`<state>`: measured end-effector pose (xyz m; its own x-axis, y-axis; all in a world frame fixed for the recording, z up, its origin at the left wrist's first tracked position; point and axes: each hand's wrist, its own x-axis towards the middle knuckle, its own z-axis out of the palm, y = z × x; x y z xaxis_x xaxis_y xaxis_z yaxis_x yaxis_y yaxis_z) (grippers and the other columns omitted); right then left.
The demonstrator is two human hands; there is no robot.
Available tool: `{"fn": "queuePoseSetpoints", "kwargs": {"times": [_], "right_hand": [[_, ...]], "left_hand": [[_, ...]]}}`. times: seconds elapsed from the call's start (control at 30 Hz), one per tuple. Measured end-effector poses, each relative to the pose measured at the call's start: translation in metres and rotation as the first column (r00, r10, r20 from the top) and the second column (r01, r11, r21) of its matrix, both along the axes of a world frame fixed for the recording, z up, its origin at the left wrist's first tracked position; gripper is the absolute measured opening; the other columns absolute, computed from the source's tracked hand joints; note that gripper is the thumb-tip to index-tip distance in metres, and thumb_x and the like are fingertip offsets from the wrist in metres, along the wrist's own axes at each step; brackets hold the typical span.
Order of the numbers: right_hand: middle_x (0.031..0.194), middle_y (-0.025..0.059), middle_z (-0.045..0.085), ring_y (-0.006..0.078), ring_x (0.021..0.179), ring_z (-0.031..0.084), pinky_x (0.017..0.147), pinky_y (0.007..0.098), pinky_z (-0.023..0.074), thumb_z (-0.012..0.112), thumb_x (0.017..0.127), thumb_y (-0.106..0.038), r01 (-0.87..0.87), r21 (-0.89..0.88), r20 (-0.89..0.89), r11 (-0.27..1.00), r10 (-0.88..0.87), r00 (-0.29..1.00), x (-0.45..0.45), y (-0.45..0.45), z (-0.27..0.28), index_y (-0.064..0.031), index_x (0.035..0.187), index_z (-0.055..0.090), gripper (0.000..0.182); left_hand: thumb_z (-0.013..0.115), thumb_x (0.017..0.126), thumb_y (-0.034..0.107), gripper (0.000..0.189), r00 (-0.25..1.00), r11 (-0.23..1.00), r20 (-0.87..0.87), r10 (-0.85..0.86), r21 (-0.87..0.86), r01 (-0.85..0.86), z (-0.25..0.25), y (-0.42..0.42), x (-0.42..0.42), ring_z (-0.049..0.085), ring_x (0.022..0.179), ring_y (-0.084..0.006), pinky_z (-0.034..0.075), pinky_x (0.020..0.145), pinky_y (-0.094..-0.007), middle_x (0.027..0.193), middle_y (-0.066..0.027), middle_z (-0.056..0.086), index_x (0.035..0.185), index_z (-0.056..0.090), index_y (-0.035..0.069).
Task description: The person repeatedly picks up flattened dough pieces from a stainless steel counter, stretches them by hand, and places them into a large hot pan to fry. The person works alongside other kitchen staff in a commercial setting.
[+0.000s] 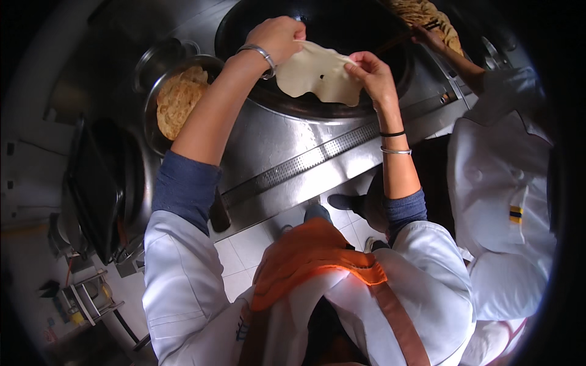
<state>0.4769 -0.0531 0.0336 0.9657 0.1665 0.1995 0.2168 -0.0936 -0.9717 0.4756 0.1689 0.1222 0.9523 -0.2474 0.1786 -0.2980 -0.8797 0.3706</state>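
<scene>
My left hand point(276, 40) pinches the upper left edge of a thin sheet of raw dough point(316, 73), and my right hand point(373, 75) pinches its upper right edge between thumb and fingers. The dough hangs stretched between both hands above the near part of a large dark wok point(339, 27). A small hole shows in its middle, and its lower edge is wavy. To the left, partly behind my left forearm, a round metal bowl point(150, 120) holds browned flatbreads point(179, 101).
A co-worker in white point(499, 183) stands close on my right, a hand point(428, 39) near a pile of cooked flatbreads point(425, 16). The steel counter point(274, 142) has a perforated strip point(316, 155) along its front. Stacked dark trays point(94, 192) stand at the left.
</scene>
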Motion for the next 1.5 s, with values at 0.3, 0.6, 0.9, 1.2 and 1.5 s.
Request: {"fn": "queuePoseSetpoints", "kwargs": {"times": [0.3, 0.6, 0.9, 1.2, 1.5], "right_hand": [[0.068, 0.0067, 0.061, 0.0161, 0.066, 0.058, 0.065, 0.0273, 0.046, 0.071, 0.07, -0.009, -0.118, -0.301, -0.164, 0.946, 0.071, 0.984, 0.152, 0.047, -0.139, -0.0054, 0.078, 0.062, 0.013], [0.079, 0.0167, 0.064, 0.0308, 0.08, 0.062, 0.072, 0.0365, 0.0489, 0.064, 0.071, -0.014, -0.139, -0.574, -0.214, 0.807, 0.016, 0.977, 0.171, 0.074, -0.269, -0.0094, 0.081, 0.066, 0.011], [0.097, 0.0167, 0.061, 0.0335, 0.095, 0.057, 0.081, 0.0358, 0.0458, 0.057, 0.079, -0.006, -0.292, -0.366, 0.222, 0.884, 0.388, 0.895, 0.06, 0.068, -0.066, -0.0015, 0.092, 0.064, 0.015], [0.106, 0.0145, 0.059, 0.0203, 0.1, 0.054, 0.087, 0.0288, 0.0395, 0.053, 0.081, -0.001, 0.337, -0.101, 0.384, 0.936, -0.276, 0.881, -0.253, -0.066, 0.121, 0.0039, 0.089, 0.062, 0.013], [0.094, 0.0097, 0.064, 0.0166, 0.094, 0.059, 0.085, 0.0289, 0.0436, 0.056, 0.082, -0.003, 0.646, -0.124, -0.144, 0.753, -0.658, 0.739, -0.554, -0.078, 0.018, 0.002, 0.092, 0.062, 0.013]], "left_hand": [[0.067, 0.071, 0.009, 0.012, 0.942, 0.973, -0.254, 0.221, 0.124, -0.195, -0.159, 0.043, 0.145, 0.061, 0.075, -0.0232, 0.047, 0.069, -0.0339, 0.076, -0.0085, 0.063, 0.081, 0.063, 0.008], [0.05, 0.081, 0.007, 0.015, 0.927, 0.854, -0.351, 0.128, 0.514, 0.077, -0.278, 0.035, 0.192, 0.059, 0.09, -0.0276, 0.037, 0.087, -0.0416, 0.086, -0.0101, 0.064, 0.084, 0.063, 0.015], [0.054, 0.079, 0.012, 0.02, 0.964, 0.657, -0.263, 0.037, 0.734, 0.175, -0.169, 0.058, 0.158, 0.055, 0.104, -0.0254, 0.026, 0.099, -0.0558, 0.099, -0.0084, 0.064, 0.089, 0.068, 0.021], [0.051, 0.079, -0.005, 0.029, 0.858, 0.671, 0.066, -0.509, 0.654, 0.348, 0.068, 0.003, -0.029, 0.058, 0.098, -0.0229, 0.029, 0.102, -0.0489, 0.1, -0.0061, 0.063, 0.099, 0.064, 0.012], [0.052, 0.066, -0.012, 0.032, 0.198, 0.219, 0.095, -0.976, 0.517, 0.828, 0.11, -0.115, -0.279, 0.057, 0.094, -0.026, 0.03, 0.102, -0.0501, 0.093, -0.0105, 0.061, 0.091, 0.062, 0.006]]}}
